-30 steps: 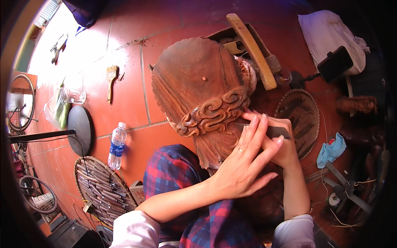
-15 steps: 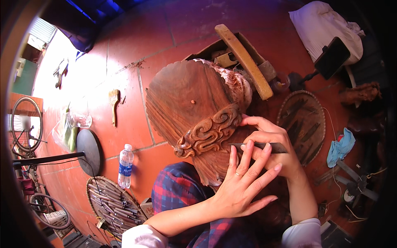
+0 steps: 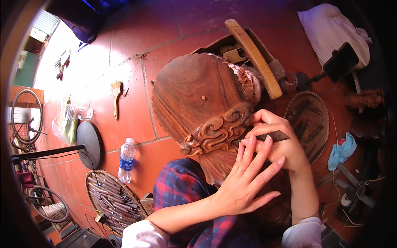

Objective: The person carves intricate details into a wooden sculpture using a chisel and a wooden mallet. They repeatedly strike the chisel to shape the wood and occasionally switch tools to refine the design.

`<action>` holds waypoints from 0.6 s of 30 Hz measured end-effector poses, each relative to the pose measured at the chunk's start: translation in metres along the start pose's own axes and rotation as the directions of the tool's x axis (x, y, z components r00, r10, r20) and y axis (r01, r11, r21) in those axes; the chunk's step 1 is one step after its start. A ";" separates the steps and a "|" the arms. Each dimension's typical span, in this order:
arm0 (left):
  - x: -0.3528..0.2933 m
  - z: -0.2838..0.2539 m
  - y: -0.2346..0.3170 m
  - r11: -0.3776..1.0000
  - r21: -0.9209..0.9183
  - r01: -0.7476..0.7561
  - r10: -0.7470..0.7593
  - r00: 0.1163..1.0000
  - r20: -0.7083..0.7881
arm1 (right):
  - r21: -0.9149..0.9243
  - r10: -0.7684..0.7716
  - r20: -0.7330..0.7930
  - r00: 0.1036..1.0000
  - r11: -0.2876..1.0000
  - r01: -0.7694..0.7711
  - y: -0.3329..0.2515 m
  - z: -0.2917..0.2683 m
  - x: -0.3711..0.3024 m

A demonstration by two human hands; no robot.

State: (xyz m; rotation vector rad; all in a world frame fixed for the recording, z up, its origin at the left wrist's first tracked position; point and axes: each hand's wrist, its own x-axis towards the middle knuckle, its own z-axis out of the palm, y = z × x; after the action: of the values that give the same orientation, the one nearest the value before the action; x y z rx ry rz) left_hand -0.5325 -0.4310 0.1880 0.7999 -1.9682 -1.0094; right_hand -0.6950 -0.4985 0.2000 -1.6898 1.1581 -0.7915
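Note:
A large brown wood carving (image 3: 194, 82) with a scalloped rim and a raised band of scrolls (image 3: 219, 130) lies before me, over my plaid-covered knee. My right hand (image 3: 285, 144) is closed round a flat, dark metal blade (image 3: 273, 137), its knuckles beside the right end of the scroll band. The blade's left end points at the wood just below the scrolls; fingers partly hide it. My left hand (image 3: 240, 182), with a ring on one finger, has its fingers stretched and spread. Two of its fingertips rest against the blade and the right hand's fingers.
A box (image 3: 252, 41) with a yellowish wooden bar stands behind the carving. Round baskets of tools lie at left (image 3: 109, 198) and right (image 3: 326, 124). On the red tiles are a water bottle (image 3: 126, 161), a brush (image 3: 116, 99) and a stand's round base (image 3: 91, 144).
The carving and surroundings sit slightly farther right in view. The blade, level before, now slants with more of its flat face showing. Both hands keep nearly the same hold.

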 end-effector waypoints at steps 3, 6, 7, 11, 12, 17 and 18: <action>0.007 0.001 -0.005 1.000 -0.022 0.002 -0.003 0.999 -0.040 | 0.002 0.059 -0.024 0.998 0.998 -0.059 -0.002 0.004 0.002; 0.009 0.002 -0.004 1.000 -0.007 0.007 -0.007 0.999 -0.033 | -0.034 0.036 -0.081 0.996 0.999 -0.039 -0.013 0.011 0.000; 0.009 0.003 -0.004 1.000 0.001 -0.003 0.003 1.000 -0.017 | -0.060 -0.003 -0.139 0.990 0.998 -0.005 -0.010 0.012 -0.004; 0.007 -0.004 -0.001 1.000 -0.020 0.003 -0.003 0.999 0.034 | -0.083 -0.012 -0.137 0.991 0.997 0.001 -0.004 0.012 -0.009; 0.005 -0.003 -0.001 1.000 -0.017 0.009 -0.009 1.000 0.025 | -0.093 -0.064 -0.091 0.994 0.994 0.055 -0.004 0.010 -0.007; 0.012 -0.004 -0.005 0.999 -0.035 0.040 -0.040 0.999 0.010 | -0.152 0.048 -0.125 0.991 0.986 -0.067 -0.011 0.013 0.001; 0.014 -0.004 -0.004 0.997 -0.054 0.049 -0.049 0.999 0.005 | -0.172 0.018 -0.136 0.991 0.984 -0.042 -0.007 0.014 -0.002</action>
State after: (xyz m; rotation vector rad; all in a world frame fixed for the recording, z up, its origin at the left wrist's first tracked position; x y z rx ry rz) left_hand -0.5357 -0.4453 0.1908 0.8201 -1.9244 -1.0893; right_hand -0.6808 -0.4911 0.2007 -1.7794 1.3767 -0.8146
